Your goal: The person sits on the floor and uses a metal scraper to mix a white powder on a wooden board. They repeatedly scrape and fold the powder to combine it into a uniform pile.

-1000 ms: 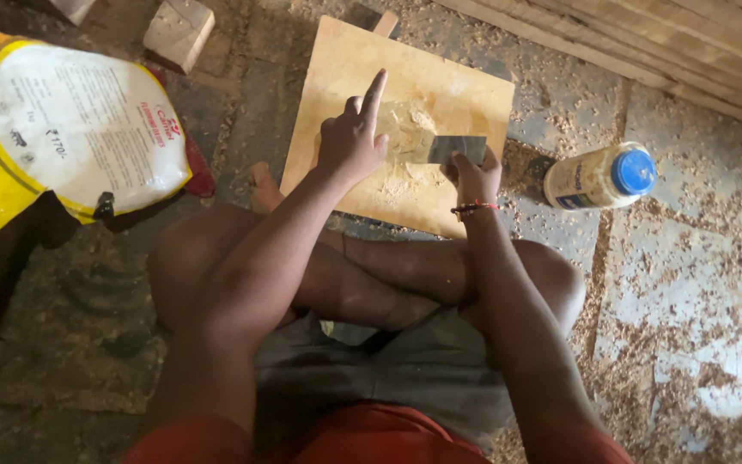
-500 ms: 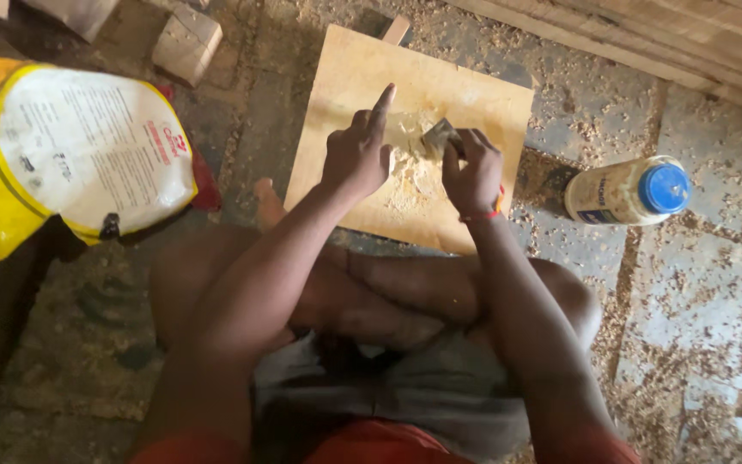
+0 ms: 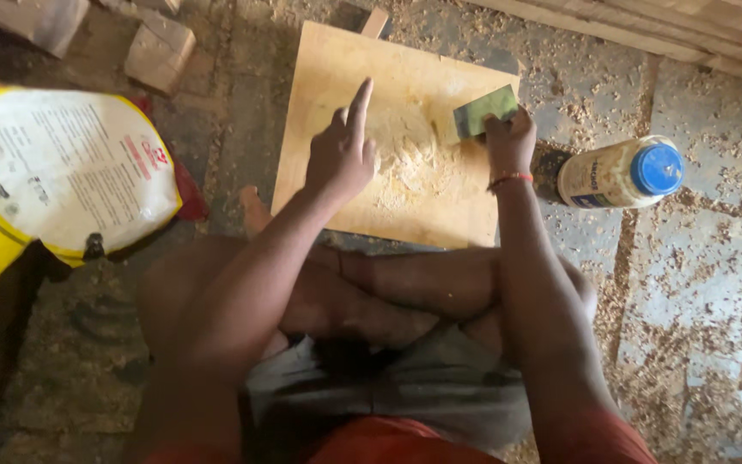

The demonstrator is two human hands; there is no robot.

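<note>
Wooden board (image 3: 405, 129) lies flat on the stone floor (image 3: 697, 283) in front of the crossed legs, with a pale patch of paste and sawdust (image 3: 410, 159) spread over its middle. Right hand (image 3: 508, 142) has its grip closed on a flat green-grey scraper (image 3: 484, 110), blade edge on the board at the patch's right margin. Left hand (image 3: 343, 155) rests on the board just left of the patch, index finger out, rest loosely curled, grip holding nothing.

My read on doing this step well:
- keep the blade at a low angle, even pressure, long strokes across the patch, not dabs
- left hand should pin the board, fingers clear of the blade path
- work from the thick centre outward so edges feather thin

Blue-capped bottle (image 3: 620, 174) lies on its side just right of the board, near the right wrist; mind the elbow. Yellow-and-white sack (image 3: 53, 176) sits well left, wood blocks (image 3: 158, 51) beyond it, shavings all over the floor.
</note>
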